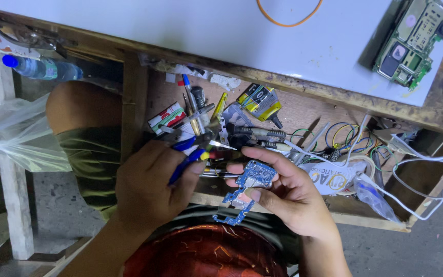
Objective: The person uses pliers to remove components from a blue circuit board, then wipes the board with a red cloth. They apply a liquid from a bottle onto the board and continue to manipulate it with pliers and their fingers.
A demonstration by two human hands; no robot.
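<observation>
My left hand [152, 182] grips small blue-handled cutters [190, 154] whose metal jaws point right toward the board. My right hand [288, 192] holds a small blue circuit board [252, 179] between thumb and fingers, tilted, with its lower end hanging toward my lap. Both hands hover over an open wooden drawer [303, 110] packed with tools. The cutter tips sit just left of the board's top edge, not clearly touching it.
The drawer holds pens, screwdrivers, a yellow-black battery pack [260, 100], coloured wires [349, 136], white cables [426, 164] and a tape roll. On the white tabletop [180, 25] lie a green phone board [414, 43] and an orange rubber band [288, 18]. A water bottle [39, 66] and plastic bag [21, 136] are at left.
</observation>
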